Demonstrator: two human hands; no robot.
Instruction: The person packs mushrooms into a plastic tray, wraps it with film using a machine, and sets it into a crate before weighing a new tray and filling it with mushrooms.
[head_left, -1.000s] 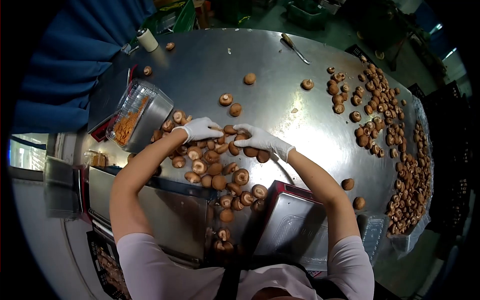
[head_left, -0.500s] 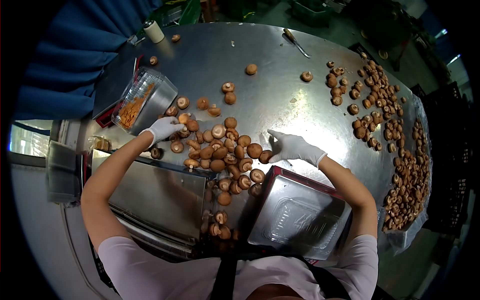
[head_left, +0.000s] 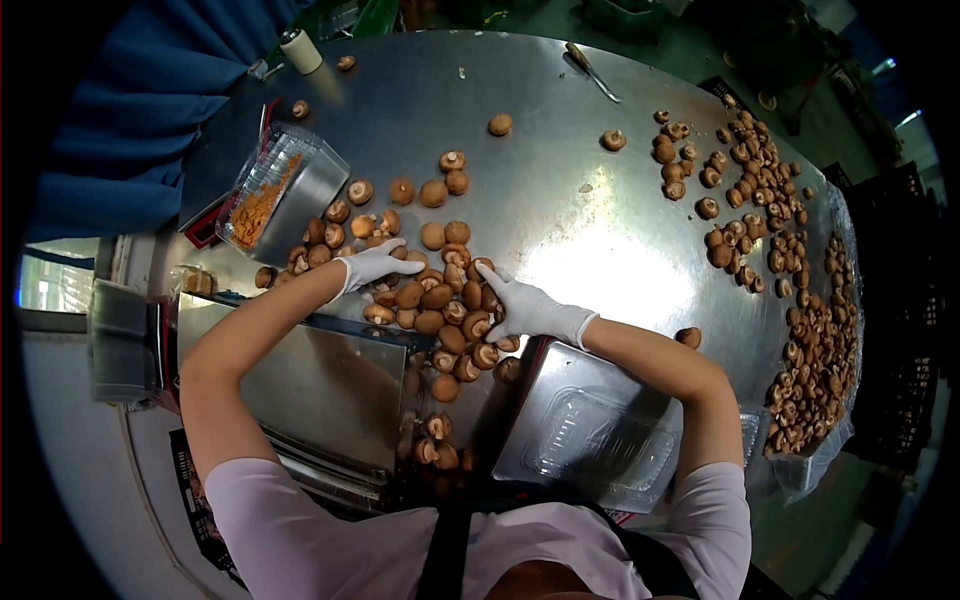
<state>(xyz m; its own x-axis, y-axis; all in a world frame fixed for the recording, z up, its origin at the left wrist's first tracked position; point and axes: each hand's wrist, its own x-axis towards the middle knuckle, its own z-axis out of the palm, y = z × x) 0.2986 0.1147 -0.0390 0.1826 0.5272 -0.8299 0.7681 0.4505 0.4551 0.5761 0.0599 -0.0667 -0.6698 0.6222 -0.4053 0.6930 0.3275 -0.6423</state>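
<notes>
Both hands wear white gloves and touch a loose pile of brown mushrooms (head_left: 436,297) on the metal table. My left hand (head_left: 374,267) lies over the pile's left side, its fingers stretched to the right; what is under the palm is hidden. Against the right side rests my right hand (head_left: 535,306), thumb and fingers spread around the outer mushrooms. Neither hand visibly grips a single mushroom. More mushrooms (head_left: 318,254) lie left of my left hand, near a clear plastic tub (head_left: 320,190) holding orange-brown bits.
A clear plastic tray (head_left: 590,425) sits at the front right, with a metal box (head_left: 310,385) at the front left. Many mushrooms (head_left: 815,350) spread along the right edge. A handled tool (head_left: 593,72) and a white roll (head_left: 300,51) lie at the back of the table (head_left: 400,100).
My left hand has moved right onto the pile and my right hand has moved left against it. Mushrooms have shifted; several now show to the left of my left hand.
</notes>
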